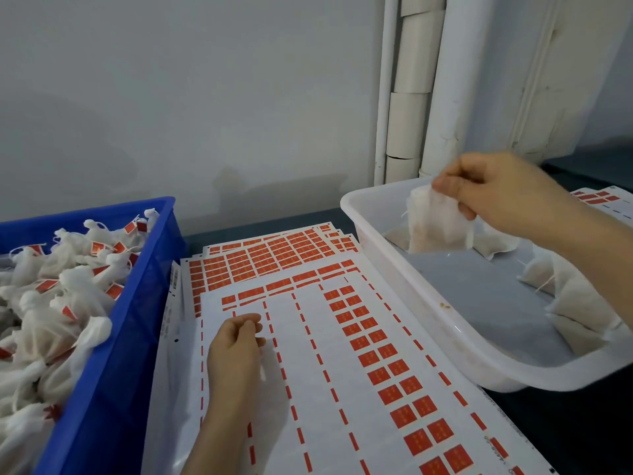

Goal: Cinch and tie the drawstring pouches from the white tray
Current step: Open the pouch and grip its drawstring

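over the far corner of the white tray (407,296), at about 2 o'clock on my feed, the right hand (496,195) grasps a white drawstring pouch (440,228) by its top edge, thumb and fingers curled round the fabric. the pouch hangs upright with its lower edge down inside the tray; i can't tell whether it touches the floor there. a thin string end trails off its left side.

more untied pouches (579,303) lie along the tray's right side, from 3 to 4 o'clock, some slumped against the wall. the tray's left rim sits over the right edge of the sticker sheets (342,354), white sheets with rows of red labels, spread from centre down to 6 o'clock.

at 7 o'clock the left hand (236,344) is over the top sheet, fingers curled in with the thumb meeting the fingertips. i can't tell if anything is pinched between them.

at 9 o'clock stands a blue crate (133,330), heaped with tied pouches (68,296) carrying red labels. at 1 o'clock white pipes (411,97) run up the grey wall behind the tray.
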`<action>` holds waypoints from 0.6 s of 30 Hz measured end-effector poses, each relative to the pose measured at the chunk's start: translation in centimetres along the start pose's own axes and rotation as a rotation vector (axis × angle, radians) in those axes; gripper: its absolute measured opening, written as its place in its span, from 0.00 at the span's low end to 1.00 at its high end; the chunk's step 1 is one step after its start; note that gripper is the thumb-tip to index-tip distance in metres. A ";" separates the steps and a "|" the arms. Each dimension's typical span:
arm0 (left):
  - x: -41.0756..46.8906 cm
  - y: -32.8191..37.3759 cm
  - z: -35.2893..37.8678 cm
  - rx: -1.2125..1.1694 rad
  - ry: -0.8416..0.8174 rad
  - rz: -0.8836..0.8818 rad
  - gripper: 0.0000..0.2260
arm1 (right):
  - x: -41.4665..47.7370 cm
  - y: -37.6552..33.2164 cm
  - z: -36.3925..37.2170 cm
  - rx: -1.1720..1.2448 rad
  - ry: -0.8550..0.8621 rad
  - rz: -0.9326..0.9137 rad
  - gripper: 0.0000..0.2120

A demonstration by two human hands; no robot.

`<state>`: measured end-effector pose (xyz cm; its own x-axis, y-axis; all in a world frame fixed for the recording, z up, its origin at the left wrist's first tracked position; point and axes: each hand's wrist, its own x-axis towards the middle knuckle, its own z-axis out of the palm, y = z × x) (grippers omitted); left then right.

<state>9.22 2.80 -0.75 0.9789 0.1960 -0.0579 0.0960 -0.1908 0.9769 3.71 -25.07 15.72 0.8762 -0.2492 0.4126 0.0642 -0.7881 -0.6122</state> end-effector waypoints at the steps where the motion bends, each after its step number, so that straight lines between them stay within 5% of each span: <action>1: -0.1 0.1 0.0 -0.009 -0.007 0.019 0.07 | -0.1 -1.0 0.3 0.037 0.013 -0.031 0.08; 10: -2.5 2.9 0.2 -0.226 -0.359 0.145 0.22 | -3.1 -6.6 9.6 0.329 -0.213 -0.125 0.04; 12: -2.9 3.0 0.3 -0.188 -0.354 0.165 0.15 | -3.7 -6.3 12.5 0.378 -0.241 -0.079 0.04; 18: -2.8 2.4 0.4 -0.120 -0.222 0.128 0.14 | -4.7 -3.5 17.1 0.504 -0.198 0.023 0.07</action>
<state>6.76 1.44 1.64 0.9985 -0.0403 0.0373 -0.0405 -0.0823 0.9958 7.52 -11.47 4.40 0.9501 -0.1144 0.2901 0.2223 -0.4037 -0.8875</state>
